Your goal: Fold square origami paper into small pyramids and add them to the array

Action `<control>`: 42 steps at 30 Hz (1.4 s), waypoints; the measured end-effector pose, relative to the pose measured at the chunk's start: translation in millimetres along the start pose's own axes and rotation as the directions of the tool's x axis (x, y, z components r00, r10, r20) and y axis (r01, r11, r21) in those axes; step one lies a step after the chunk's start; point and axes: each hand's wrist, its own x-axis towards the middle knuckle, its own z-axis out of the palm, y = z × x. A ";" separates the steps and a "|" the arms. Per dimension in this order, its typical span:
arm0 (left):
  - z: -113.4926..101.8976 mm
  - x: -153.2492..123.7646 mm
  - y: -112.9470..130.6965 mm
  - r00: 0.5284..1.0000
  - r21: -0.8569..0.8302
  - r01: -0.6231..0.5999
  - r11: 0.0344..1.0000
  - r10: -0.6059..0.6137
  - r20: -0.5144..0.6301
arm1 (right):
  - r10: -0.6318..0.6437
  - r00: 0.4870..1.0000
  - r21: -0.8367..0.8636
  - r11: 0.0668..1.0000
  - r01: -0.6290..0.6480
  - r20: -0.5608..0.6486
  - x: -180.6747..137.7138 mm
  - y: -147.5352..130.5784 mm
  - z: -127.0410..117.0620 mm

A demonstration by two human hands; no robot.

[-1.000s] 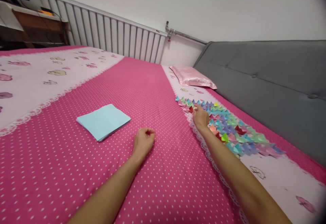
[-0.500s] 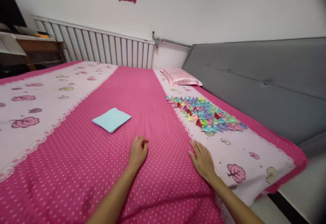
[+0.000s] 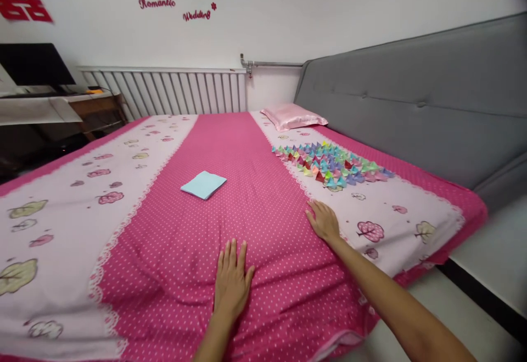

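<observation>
My left hand [image 3: 233, 280] lies flat on the pink dotted bedspread [image 3: 173, 252], fingers stretched out and apart, nothing in it. My right hand [image 3: 324, 220] rests palm down where the dotted part meets the white lace-edged strip, its fingers extended and free of any object. Beyond my left hand lies a stack of light blue square paper [image 3: 204, 185]. Past my right hand, many small folded paper pieces [image 3: 329, 164] in several colours stand in rows on the white strip. Neither hand touches the paper.
A pink satin pillow [image 3: 293, 116] lies at the far end of the bed against the grey padded headboard [image 3: 403, 77]. Along the back wall runs a white radiator [image 3: 177, 90]. At the left, a desk [image 3: 94, 104] carries a black monitor [image 3: 35, 64].
My left hand has drawn back toward the near bed edge and gone from curled to flat and spread. My right hand stays by the lace edge. The view has shifted, showing more wall and desk.
</observation>
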 end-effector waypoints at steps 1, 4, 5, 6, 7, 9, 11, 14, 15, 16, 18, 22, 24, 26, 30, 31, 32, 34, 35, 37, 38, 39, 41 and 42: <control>-0.4 -1.1 0.1 1.000 0.004 -0.003 1.000 0.003 0.011 | 0.002 1.000 0.006 1.000 -0.002 -0.002 -0.4 -0.1 -0.4; -2.5 0.6 1.4 0.999 0.009 -0.005 1.000 0.004 0.048 | 0.009 1.000 0.023 1.000 -0.009 -0.007 -1.3 -0.1 -1.0; -3.3 1.7 2.0 0.998 0.010 -0.002 1.000 0.002 0.062 | 0.012 1.000 0.029 1.000 -0.012 -0.008 -1.5 0.0 -1.0; -4.1 2.8 2.7 0.997 0.010 0.001 1.000 -0.002 0.076 | 0.015 1.000 0.035 0.999 -0.015 -0.009 -1.7 0.2 -0.9; -4.9 3.7 3.3 0.996 0.010 0.005 1.000 -0.006 0.091 | 0.020 1.000 0.040 0.999 -0.020 -0.009 -1.9 0.5 -0.6; -6.5 5.1 4.4 0.992 0.004 0.009 1.000 -0.009 0.123 | 0.030 1.000 0.047 0.998 -0.029 -0.009 -2.3 1.0 -0.1; -8.6 6.1 5.4 0.988 -0.006 0.013 1.000 -0.012 0.155 | 0.038 0.999 0.051 0.998 -0.037 -0.009 -2.6 1.3 0.3; -15.1 8.7 6.8 0.980 -0.026 0.024 0.999 -0.019 0.200 | 0.046 0.999 0.053 0.998 -0.045 -0.012 -2.7 1.3 0.5; -18.8 10.4 7.2 0.978 -0.038 0.028 0.999 -0.019 0.210 | 0.049 0.999 0.052 0.998 -0.048 -0.015 -2.7 1.2 0.4; -23.4 12.8 7.3 0.977 -0.055 0.032 0.998 -0.020 0.214 | 0.050 0.999 0.051 0.997 -0.049 -0.017 -2.6 1.1 0.2; -34.5 20.1 5.9 0.980 -0.111 0.044 0.993 -0.021 0.199 | 0.052 0.998 0.049 0.998 -0.051 -0.023 -2.3 0.9 -0.2; -58.0 46.7 -8.5 0.992 -0.249 0.102 0.963 -0.080 0.096 | 0.055 0.998 0.043 0.998 -0.053 -0.039 -1.1 -0.3 -1.3; -65.1 65.5 -23.3 0.992 -0.199 0.124 0.972 -0.129 -0.011 | 0.055 0.997 0.042 0.998 -0.053 -0.049 -0.4 -0.9 -1.4; -66.3 86.6 -42.4 0.979 -0.130 0.171 0.977 -0.183 -0.084 | 0.057 0.997 0.042 0.998 -0.055 -0.056 0.1 -1.4 -0.9; -49.3 128.0 -83.5 0.961 -0.025 0.206 0.978 -0.207 -0.185 | 0.065 0.996 0.047 0.997 -0.062 -0.064 0.6 -1.8 1.5; -42.2 137.0 -92.2 0.962 -0.003 0.199 0.980 -0.196 -0.192 | 0.069 0.996 0.049 0.997 -0.066 -0.065 0.7 -1.8 2.2; -34.8 145.4 -99.7 0.963 0.014 0.197 0.980 -0.190 -0.193 | 0.073 0.995 0.049 0.996 -0.069 -0.066 0.8 -1.8 2.8; -20.7 160.4 -110.7 0.963 0.037 0.198 0.979 -0.188 -0.193 | 0.080 0.995 0.048 0.996 -0.077 -0.067 1.0 -1.8 3.9; -14.6 167.2 -114.3 0.961 0.042 0.204 0.978 -0.192 -0.200 | 0.082 0.994 0.045 0.996 -0.079 -0.067 1.2 -1.9 4.4; -5.3 179.8 -119.0 0.955 0.042 0.214 0.976 -0.200 -0.220 | 0.080 0.994 0.037 0.996 -0.077 -0.070 1.5 -2.0 5.3; -2.0 185.5 -120.8 0.953 0.039 0.215 0.976 -0.200 -0.228 | 0.077 0.994 0.033 0.997 -0.075 -0.074 1.6 -2.0 5.8; 0.7 190.8 -122.6 0.953 0.035 0.211 0.977 -0.197 -0.231 | 0.075 0.994 0.029 0.997 -0.073 -0.078 1.8 -2.0 6.4; 4.5 200.0 -127.0 0.956 0.025 0.195 0.980 -0.185 -0.227 | 0.075 0.993 0.024 0.997 -0.073 -0.087 2.2 -1.8 7.8; 6.1 203.9 -129.6 0.959 0.020 0.187 0.982 -0.178 -0.220 | 0.075 0.993 0.022 0.997 -0.073 -0.091 2.3 -1.5 8.6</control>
